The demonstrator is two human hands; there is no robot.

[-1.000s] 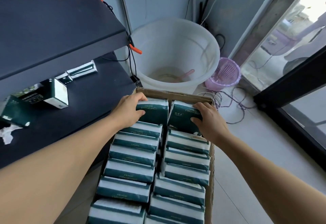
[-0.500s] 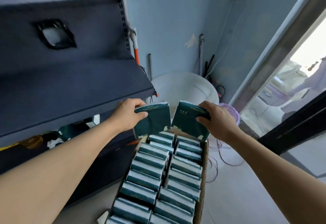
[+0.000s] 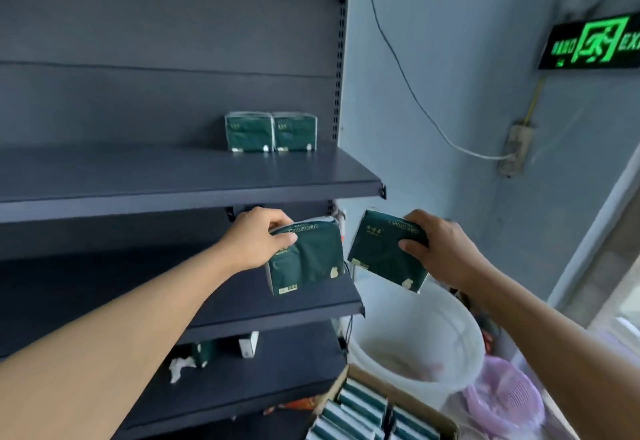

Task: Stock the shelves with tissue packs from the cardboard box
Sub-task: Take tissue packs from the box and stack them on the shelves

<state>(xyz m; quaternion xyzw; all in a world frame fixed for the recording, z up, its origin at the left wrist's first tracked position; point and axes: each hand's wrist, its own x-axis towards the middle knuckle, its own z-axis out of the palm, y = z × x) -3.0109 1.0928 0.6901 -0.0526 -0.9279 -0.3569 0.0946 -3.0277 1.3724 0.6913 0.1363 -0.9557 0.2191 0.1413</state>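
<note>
**Two tissue packs held up in front of the shelving**

Nearest, at the bottom edge, the cardboard box (image 3: 351,375) sits open on the floor, with rows of boxed tissue packs (image 3: 360,412) standing on edge inside it. Beside it stand a white bucket (image 3: 415,346) and a pink basket (image 3: 502,401).

Above the box both arms reach forward. The left hand (image 3: 258,238) grips the left tissue pack (image 3: 306,259) by its top edge, fingers curled over the top and thumb across the front face; the pack hangs in front of the middle shelf (image 3: 277,308), just under the upper shelf (image 3: 194,190). The right hand (image 3: 436,249) clamps the right tissue pack (image 3: 384,252) at its upper right corner, thumb on the front, and the pack tilts, its lower corner over the bucket. The two held packs are near each other but apart.

On the lower shelf (image 3: 242,384) lie a crumpled white scrap (image 3: 178,367) and a small white carton (image 3: 248,344).

Farther back, two shelved packs (image 3: 270,132) stand upright and touching at the rear of the upper shelf. On the wall beyond, a green exit sign (image 3: 594,41) glows, and a cable (image 3: 408,86) runs down to a wall socket (image 3: 514,148).
</note>
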